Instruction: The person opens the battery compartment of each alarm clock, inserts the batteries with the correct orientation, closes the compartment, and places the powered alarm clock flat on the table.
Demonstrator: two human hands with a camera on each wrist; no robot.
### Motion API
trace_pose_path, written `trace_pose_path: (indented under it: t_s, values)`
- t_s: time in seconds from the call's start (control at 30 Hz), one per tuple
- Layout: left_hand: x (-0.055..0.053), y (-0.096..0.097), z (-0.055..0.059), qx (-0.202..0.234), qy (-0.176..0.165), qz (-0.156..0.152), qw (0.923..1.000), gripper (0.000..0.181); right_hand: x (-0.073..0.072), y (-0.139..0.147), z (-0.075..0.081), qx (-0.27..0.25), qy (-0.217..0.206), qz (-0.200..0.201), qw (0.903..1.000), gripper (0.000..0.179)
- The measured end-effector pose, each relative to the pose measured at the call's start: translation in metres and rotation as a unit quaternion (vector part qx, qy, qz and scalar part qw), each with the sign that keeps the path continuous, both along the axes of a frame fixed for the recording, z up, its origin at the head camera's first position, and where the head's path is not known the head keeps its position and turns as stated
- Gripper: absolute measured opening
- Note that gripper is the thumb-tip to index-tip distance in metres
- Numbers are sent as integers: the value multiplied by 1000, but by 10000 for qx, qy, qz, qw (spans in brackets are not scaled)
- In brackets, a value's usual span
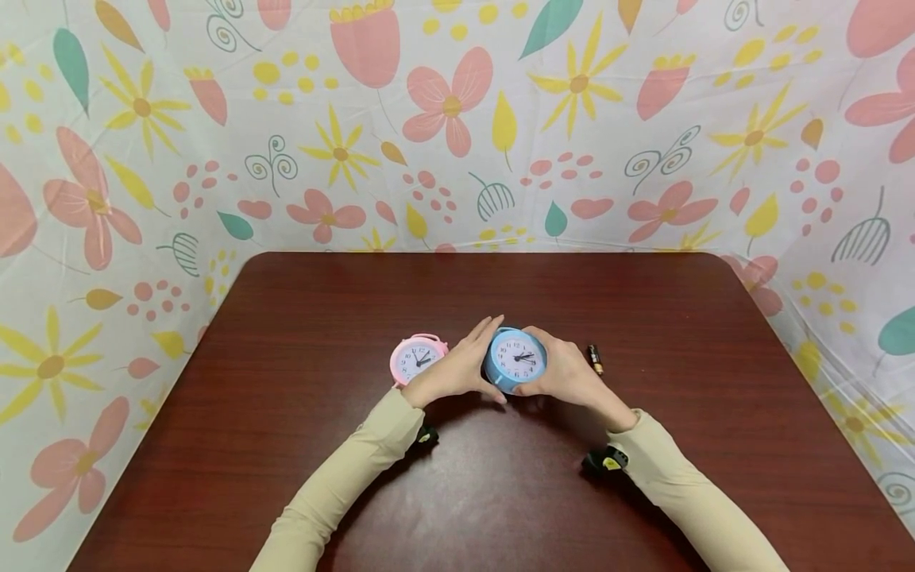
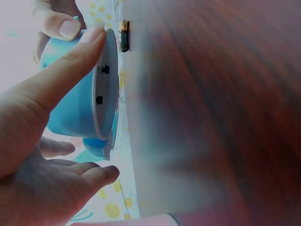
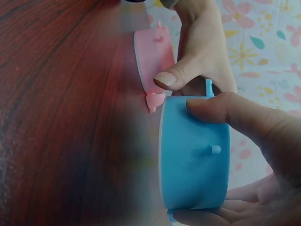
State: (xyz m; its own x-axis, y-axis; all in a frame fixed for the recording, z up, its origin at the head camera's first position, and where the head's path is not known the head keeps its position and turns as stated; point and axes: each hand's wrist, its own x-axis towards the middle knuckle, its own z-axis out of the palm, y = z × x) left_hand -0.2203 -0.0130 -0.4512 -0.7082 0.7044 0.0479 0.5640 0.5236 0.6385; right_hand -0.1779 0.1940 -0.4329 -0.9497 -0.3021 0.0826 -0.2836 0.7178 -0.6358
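Observation:
A blue alarm clock (image 1: 516, 359) with a white dial is held face up by my right hand (image 1: 568, 369), its thumb and fingers around the clock's side. Part of the clock's white back (image 2: 106, 94) with two black knobs shows in the left wrist view, raised off the table. My left hand (image 1: 457, 365) is at the clock's left side, fingers extended and thumb apart from them. In the right wrist view the left thumb (image 3: 169, 79) stands beside the blue rim. A pink alarm clock (image 1: 413, 359) lies face up beneath the left wrist, partly hidden by it.
A black and copper-coloured battery (image 1: 596, 359) lies on the dark wooden table (image 1: 500, 492), to the right of my right hand. Behind the table's far edge hangs a white cloth (image 1: 443, 175) printed with flowers. Black wrist cameras (image 1: 606, 461) sit under both sleeves.

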Motion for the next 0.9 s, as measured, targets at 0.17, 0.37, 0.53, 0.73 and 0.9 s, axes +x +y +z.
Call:
trace_pose_path:
  t_s: [0.17,0.37,0.53,0.73,0.9]
  values:
    - [0,1,0,54,75,-63,9999,126,1,1,0,28,65,-36,10000,84]
    - [2,2,-1,150,31,-22,9999,126,3,1,0,-30,47,-4,10000,84]
    - [1,3,0,274,127,-102,9995,123,3,1,1,-133,80,48,9999,83]
    - [-2,3,-1,596,373,-230,9973,103,5,2,2,-200,46,44,9998,83]
    - [-2,2,-2,608,474,-195,9968,93,6,3,1,-265,-87,144,9995,85]
